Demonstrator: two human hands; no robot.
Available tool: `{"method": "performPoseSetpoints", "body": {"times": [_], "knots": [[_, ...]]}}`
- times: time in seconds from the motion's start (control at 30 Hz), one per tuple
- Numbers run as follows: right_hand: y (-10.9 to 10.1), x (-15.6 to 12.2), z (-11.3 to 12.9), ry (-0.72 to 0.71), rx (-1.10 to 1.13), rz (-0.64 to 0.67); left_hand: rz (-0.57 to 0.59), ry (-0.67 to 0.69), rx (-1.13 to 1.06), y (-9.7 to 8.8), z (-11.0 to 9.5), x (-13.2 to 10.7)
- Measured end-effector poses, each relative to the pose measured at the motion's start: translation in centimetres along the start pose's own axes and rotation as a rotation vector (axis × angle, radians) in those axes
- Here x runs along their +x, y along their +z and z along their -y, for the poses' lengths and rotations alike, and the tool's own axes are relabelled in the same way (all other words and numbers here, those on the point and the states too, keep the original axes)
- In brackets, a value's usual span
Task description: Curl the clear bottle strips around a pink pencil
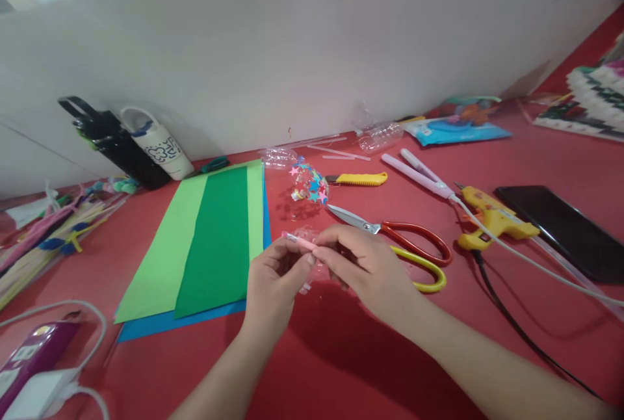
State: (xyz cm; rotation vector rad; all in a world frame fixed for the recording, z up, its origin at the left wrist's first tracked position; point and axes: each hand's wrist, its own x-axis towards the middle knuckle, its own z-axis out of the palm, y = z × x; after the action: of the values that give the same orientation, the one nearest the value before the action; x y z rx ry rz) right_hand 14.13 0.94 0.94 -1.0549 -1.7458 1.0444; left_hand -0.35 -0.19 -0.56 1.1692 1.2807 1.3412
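Observation:
Both hands meet over the red table, pinching a short, narrow pink strip (303, 242) with a pale, shiny end. My left hand (277, 280) grips it between thumb and fingers. From the other side, my right hand (363, 267) closes on its right end. Below and behind the fingers lies crumpled clear plastic (319, 270), partly hidden. Just beyond is a clear plastic piece covered in colourful stars (312, 184). Scissors (385, 228) with one red and one yellow handle lie beside my right hand, which hides part of them.
Green paper sheets (219, 238) lie left, near two bottles (163, 150). A yellow cutter (361, 179), clear plastic bottle pieces (380, 137) and a pink flat iron (416, 173) lie farther back. At right are a yellow glue gun (494, 218), its cord, and a phone (565, 228).

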Motion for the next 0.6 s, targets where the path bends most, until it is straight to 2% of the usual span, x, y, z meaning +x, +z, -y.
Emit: {"method": "performPoseSetpoints", "body": {"times": [0.1,0.2,0.37,0.6], "knots": [[0.12,0.14,-0.17,0.015,-0.047,-0.025,-0.047,0.049,0.1,0.29,-0.49,0.03],[0.13,0.21,-0.21,0.025,-0.049,-0.02,-0.025,0.079,0.163,0.4,-0.93,0.15],[-0.23,0.18,-0.1,0.09,0.023,0.016,0.008,0.025,0.121,0.14,-1.06,0.57],[-0.61,0.43,-0.39,0.266,0.187,0.114,0.053,0.042,0.121,-0.24,-0.91,0.83]]}}
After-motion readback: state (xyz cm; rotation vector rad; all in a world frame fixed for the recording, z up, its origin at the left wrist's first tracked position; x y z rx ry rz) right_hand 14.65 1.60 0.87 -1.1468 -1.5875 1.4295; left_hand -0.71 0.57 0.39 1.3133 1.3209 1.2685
